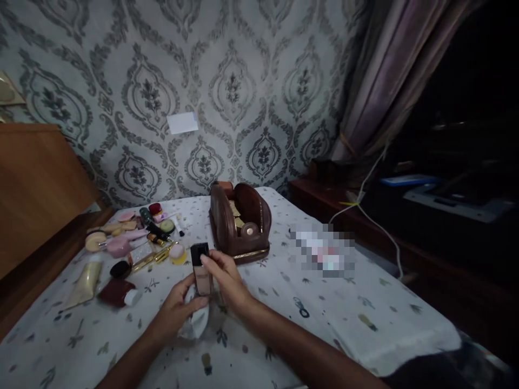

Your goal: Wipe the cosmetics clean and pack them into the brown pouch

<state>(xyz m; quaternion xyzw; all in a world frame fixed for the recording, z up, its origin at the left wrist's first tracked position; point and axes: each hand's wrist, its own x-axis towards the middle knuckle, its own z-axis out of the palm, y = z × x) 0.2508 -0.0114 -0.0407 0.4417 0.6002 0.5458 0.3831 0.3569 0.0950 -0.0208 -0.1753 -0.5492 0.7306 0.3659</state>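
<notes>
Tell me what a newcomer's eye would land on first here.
Most likely the open brown bag, standing mid-picture on the printed tablecloth. In front of it, the right hand holds a black-capped bottle, and the left hand a crumpled white cloth. To the left lies a jumble of cosmetics.

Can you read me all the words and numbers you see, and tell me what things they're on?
None can be read for sure.
Black-capped bottle: a faint mark on its front, too blurred to read.
Round case in the brown bag: a tiny mark, too small to read.
Paper on the wall: no writing I can make out.
Pixelated patch: blurred out, so nothing there can be read.
</notes>
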